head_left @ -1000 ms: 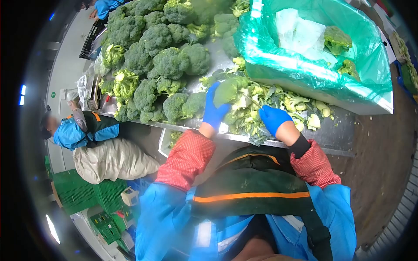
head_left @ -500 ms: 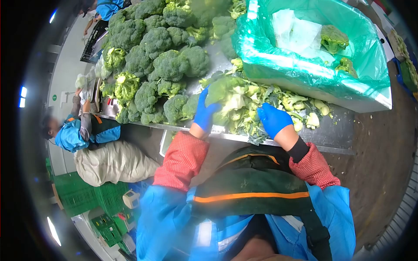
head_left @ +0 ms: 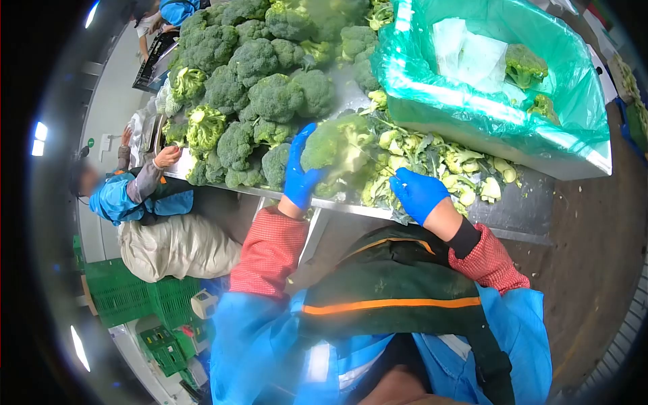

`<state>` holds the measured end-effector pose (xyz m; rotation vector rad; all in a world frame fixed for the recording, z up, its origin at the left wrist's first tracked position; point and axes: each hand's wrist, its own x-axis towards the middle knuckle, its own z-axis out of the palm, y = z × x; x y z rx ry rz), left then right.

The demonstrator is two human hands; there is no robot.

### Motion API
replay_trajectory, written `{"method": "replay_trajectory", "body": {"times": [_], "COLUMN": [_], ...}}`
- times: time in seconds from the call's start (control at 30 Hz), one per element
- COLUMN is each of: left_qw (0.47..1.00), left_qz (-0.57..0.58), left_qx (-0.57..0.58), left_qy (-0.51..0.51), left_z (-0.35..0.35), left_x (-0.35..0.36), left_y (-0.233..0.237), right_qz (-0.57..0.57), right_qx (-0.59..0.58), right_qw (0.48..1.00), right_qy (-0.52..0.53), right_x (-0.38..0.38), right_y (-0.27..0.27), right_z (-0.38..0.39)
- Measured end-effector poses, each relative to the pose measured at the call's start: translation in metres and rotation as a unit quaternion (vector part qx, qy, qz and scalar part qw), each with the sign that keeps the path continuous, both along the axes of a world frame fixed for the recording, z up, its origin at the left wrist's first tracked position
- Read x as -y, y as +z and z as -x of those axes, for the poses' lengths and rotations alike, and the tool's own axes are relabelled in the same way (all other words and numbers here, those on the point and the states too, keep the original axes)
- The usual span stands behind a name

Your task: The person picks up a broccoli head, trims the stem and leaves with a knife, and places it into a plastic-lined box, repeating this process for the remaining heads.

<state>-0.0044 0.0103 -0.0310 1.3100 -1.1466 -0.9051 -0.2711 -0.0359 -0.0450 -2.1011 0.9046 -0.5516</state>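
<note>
My left hand, in a blue glove, grips a broccoli head from its left side, with the stem end turned to the right. My right hand, gloved in blue too, is closed just above the front of the table; what its fingers hold is too small or hidden to make out. Between and beyond the hands lies a heap of cut broccoli stems and leaves. Left of the held head rises a big pile of whole broccoli heads.
A bin lined with green plastic stands at the table's right, holding broccoli and white paper. The metal table's edge runs before me. Another person works at the left beside a large pale sack. Green crates stand behind.
My left hand has moved slightly left with the broccoli head, opening a gap to my right hand. The right hand has shifted slightly left and down. The view has shifted a little.
</note>
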Motion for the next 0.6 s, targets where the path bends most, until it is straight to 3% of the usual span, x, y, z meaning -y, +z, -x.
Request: {"method": "replay_trajectory", "body": {"times": [0.13,0.23,0.33,0.43,0.53,0.6], "left_qw": [0.999,0.994,0.989,0.986,0.989,0.994], "left_qz": [0.022,0.009,0.009,0.014,0.034,0.01], "left_qx": [0.044,0.101,0.146,0.16,0.138,0.097], "left_qy": [-0.005,-0.03,-0.032,-0.032,-0.042,-0.041], "left_z": [0.011,0.02,0.022,0.023,0.02,0.022], "left_x": [0.006,0.006,0.008,0.005,0.009,0.01], "left_y": [-0.022,-0.045,-0.066,-0.06,-0.064,-0.054], "right_qz": [0.064,0.012,0.022,0.002,-0.044,0.015], "right_qx": [-0.018,-0.147,-0.141,-0.163,-0.221,-0.099], "right_qw": [0.998,0.987,0.987,0.987,0.974,0.993], "right_qy": [0.017,0.065,0.077,0.004,0.032,0.057], "right_x": [0.0,0.005,0.003,-0.002,0.009,0.007], "right_y": [-0.007,-0.012,-0.035,-0.042,-0.034,-0.07], "right_z": [-0.001,0.006,0.01,-0.001,-0.007,0.0]}}
